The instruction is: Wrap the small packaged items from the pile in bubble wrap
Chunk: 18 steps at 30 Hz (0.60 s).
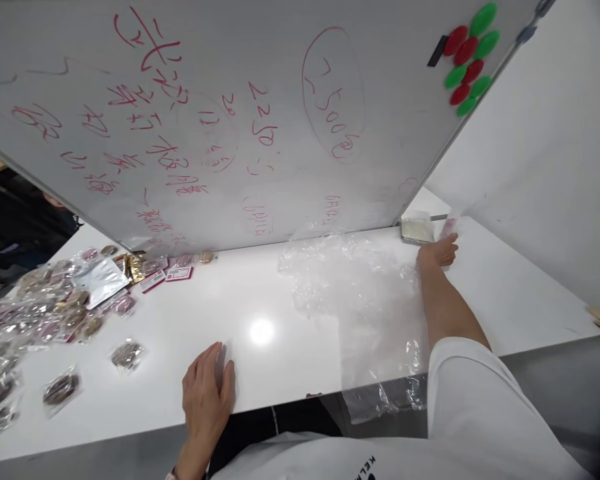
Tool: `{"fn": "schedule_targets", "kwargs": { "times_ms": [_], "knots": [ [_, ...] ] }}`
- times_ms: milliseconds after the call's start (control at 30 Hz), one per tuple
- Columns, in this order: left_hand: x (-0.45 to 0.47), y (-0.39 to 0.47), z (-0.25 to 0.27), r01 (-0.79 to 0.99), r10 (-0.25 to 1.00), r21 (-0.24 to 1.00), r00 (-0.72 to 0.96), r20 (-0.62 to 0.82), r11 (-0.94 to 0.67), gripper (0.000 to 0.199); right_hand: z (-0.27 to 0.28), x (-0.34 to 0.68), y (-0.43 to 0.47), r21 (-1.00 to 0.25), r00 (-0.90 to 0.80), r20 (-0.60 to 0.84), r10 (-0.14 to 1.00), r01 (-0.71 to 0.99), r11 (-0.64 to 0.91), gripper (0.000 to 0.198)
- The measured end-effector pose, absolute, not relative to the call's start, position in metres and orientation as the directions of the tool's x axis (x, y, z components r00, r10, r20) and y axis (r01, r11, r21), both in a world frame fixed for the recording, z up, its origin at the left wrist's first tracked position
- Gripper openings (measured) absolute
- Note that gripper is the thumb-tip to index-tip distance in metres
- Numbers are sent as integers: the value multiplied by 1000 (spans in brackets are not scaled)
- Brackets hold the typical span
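My left hand (207, 390) lies on the white table (245, 293) near its front edge, fingers stretched out and holding nothing. My right hand (437, 252) reaches to the far right side, its fingers curled at a small clear packet with pink in it (449, 227); the fingertips are partly hidden. Just left of that hand is a stack of flat clear packets (417, 228). A large clear plastic bag (375, 307) spreads over the table beside my right forearm and hangs over the front edge.
Many small clear packets (40, 313) are heaped at the left, with a silver pouch (101, 281) and gold packets (134, 267). Two loose packets (127, 355) lie nearer. A whiteboard (280, 120) with red writing and round magnets stands along the back edge.
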<state>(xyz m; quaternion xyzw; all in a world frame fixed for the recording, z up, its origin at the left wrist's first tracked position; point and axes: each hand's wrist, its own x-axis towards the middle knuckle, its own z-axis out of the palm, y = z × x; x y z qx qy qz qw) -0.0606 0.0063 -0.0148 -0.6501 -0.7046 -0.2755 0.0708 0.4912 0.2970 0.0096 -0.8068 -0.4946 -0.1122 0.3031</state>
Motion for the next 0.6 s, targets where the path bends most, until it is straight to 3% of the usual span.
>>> {"fn": "schedule_targets", "kwargs": {
  "times_ms": [100, 200, 400, 533, 600],
  "knots": [
    [-60, 7, -15, 963, 872, 269, -138, 470, 7, 34, -1, 489, 319, -475, 688, 365, 627, 717, -510, 56],
    [-60, 7, -15, 968, 867, 253, -130, 482, 4, 32, -3, 486, 332, -487, 728, 319, 607, 675, -554, 59],
    [-60, 7, -15, 971, 864, 240, -109, 492, -14, 28, 23, 485, 338, -402, 473, 172, 864, 834, -377, 59],
    [-60, 8, -16, 970, 859, 239, -88, 504, -40, 26, 60, 483, 303, -402, 369, 80, 926, 862, -309, 78],
    [-59, 8, -17, 967, 860, 250, -91, 502, -43, 26, 75, 468, 261, -445, 257, 104, 961, 876, -186, 73]
  ]
}}
